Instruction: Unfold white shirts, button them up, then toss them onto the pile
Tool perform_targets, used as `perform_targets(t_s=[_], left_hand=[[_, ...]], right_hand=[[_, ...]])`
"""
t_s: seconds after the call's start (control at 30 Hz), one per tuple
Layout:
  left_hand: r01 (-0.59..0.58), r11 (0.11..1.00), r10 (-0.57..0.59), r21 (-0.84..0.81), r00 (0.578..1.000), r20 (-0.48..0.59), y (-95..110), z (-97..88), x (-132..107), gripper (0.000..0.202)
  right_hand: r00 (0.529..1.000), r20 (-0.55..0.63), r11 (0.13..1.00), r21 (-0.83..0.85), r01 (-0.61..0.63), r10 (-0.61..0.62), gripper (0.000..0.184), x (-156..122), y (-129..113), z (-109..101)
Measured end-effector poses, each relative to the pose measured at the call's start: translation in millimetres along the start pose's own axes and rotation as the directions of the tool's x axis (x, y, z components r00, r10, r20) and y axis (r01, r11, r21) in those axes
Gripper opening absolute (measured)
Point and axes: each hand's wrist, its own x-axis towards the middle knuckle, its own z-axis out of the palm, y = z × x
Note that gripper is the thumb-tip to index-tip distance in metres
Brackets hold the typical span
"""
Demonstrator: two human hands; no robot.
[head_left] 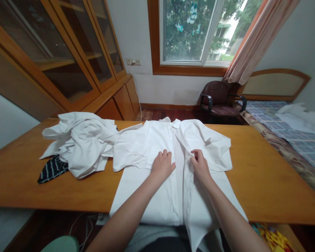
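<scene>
A white short-sleeved shirt (157, 196) lies spread over the wooden table with its collar at the far edge. Its front is unfastened, and the lower hem hangs past the near edge. My left hand (162, 163) rests flat on the left front panel beside the opening, fingers stretched out. At the right front edge, my right hand (199, 163) pinches the shirt's fabric between thumb and fingers, lifting that edge a little. Both sleeves are laid out to the sides.
To the left on the table (267, 175) sits a heap of white clothes (86, 143) with a dark striped cloth (52, 169) under it. Beyond stand a glass-door cabinet (94, 84), an armchair (220, 98) and a bed (291, 119). A green stool (61, 244) is below the near edge.
</scene>
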Motion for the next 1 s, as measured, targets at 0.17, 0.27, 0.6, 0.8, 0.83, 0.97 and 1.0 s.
perform_targets(t_s=[0.17,0.27,0.6,0.8,0.83,0.97,1.0], left_hand=[[0.097,0.995,-0.098,0.018,0.991,0.088,-6,-3.1,13,0.02],[0.118,0.989,-0.115,-0.087,0.993,0.041,-30,-11.7,15,0.012],[-0.186,0.108,-0.669,-0.977,0.713,-0.21,-136,-88.2,-30,0.012],[-0.238,-0.075,-0.645,-0.969,0.752,-0.135,-128,-104.9,-55,0.02],[-0.231,-0.065,-0.635,-0.971,0.76,-0.139,-123,-104.6,-56,0.02],[-0.194,-0.031,-0.608,-0.981,0.782,-0.136,-109,-103.2,-57,0.015],[-0.188,-0.027,-0.607,-0.982,0.783,-0.133,-107,-102.7,-57,0.014]], right_hand=[[0.98,-0.161,0.993,-0.005,-0.117,0.114,0.029,-1,9,-42],[0.967,-0.225,0.987,-0.076,-0.141,0.121,0.032,0,21,-68],[0.972,-0.226,0.824,-0.561,-0.079,-0.061,0.039,13,29,-100],[0.983,0.083,0.743,-0.645,0.178,-0.164,0.05,28,-11,-41],[0.988,0.097,0.742,-0.652,0.157,-0.123,0.055,31,-15,-32],[0.995,0.068,0.718,-0.696,-0.007,0.075,0.067,50,-17,-16],[0.988,0.077,0.727,-0.685,-0.045,0.134,0.065,55,-17,-17]])
